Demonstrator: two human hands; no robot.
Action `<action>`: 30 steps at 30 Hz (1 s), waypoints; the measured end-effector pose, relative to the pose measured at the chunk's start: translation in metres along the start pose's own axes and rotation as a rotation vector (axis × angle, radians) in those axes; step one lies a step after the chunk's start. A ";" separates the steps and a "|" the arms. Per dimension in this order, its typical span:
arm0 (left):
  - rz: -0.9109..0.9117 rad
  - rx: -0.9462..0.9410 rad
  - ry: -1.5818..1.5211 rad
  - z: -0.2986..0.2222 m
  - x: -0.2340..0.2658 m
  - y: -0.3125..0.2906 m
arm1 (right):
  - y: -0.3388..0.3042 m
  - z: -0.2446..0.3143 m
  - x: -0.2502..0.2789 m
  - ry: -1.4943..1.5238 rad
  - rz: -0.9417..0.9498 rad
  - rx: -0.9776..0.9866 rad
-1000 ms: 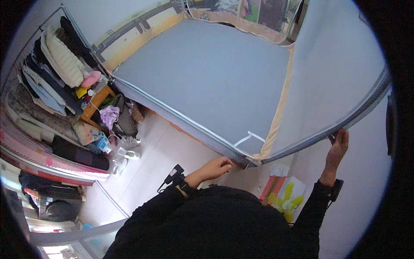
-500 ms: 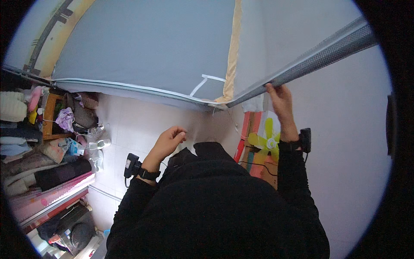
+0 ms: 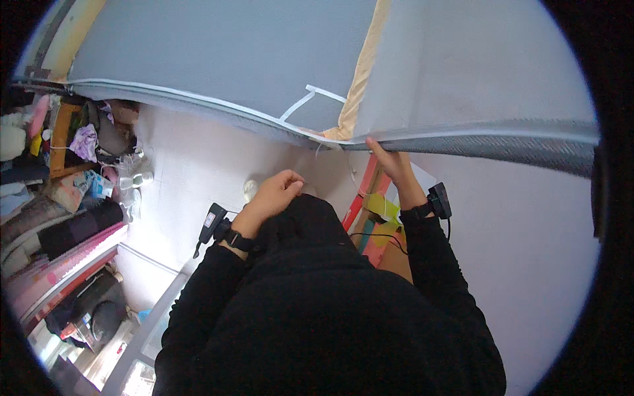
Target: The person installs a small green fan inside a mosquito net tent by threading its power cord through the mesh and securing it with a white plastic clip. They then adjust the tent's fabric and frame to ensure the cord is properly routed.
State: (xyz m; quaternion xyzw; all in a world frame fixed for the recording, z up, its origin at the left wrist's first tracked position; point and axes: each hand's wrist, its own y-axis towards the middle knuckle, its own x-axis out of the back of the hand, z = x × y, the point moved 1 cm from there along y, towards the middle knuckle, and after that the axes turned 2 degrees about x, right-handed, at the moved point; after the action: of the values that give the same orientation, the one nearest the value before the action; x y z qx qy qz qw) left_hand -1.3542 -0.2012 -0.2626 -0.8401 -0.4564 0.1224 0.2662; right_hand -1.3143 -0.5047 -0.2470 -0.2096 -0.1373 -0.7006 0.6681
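A mosquito net with sheer pale panels (image 3: 489,72), beige trim and a grey mesh lower band (image 3: 502,146) spans the top of the view. Just right of the corner, my right hand (image 3: 395,166) grips that band, thumb on its upper side and fingers underneath. White edging (image 3: 198,99) runs along the net's front, and a short white strip (image 3: 298,105) lies on the grey surface (image 3: 224,46) behind it. My left hand (image 3: 279,193) is loosely closed in front of my body, apart from the net. No object shows in its curled fingers.
Clothes and bags are heaped on the left around a wooden frame (image 3: 61,135), above rolled dark fabric (image 3: 79,231). A yellow-green fan (image 3: 383,208) and red boxes (image 3: 356,212) stand beside my right forearm, with a black cable (image 3: 380,236). Pale floor (image 3: 181,171) lies between.
My right hand has shifted left and lower in view with the net's band, which now runs nearly level. My left hand has risen slightly rightward. The whole view has turned.
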 end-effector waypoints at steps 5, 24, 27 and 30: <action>0.081 0.063 -0.101 0.008 0.002 0.009 | -0.001 -0.006 -0.014 -0.138 0.020 -0.136; -0.215 0.148 0.084 0.174 -0.002 0.242 | 0.022 -0.156 -0.088 -0.214 0.116 -0.490; -0.284 0.191 0.031 0.200 -0.032 0.272 | 0.023 -0.194 -0.101 -0.155 0.166 -0.367; -0.429 0.147 -0.077 0.211 -0.061 0.299 | 0.030 -0.228 -0.108 -0.376 0.230 -0.198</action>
State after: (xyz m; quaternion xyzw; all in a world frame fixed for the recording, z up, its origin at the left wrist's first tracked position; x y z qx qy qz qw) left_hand -1.2726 -0.3134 -0.6066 -0.6969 -0.6242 0.1278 0.3292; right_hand -1.3073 -0.5196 -0.5000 -0.4153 -0.1651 -0.5787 0.6822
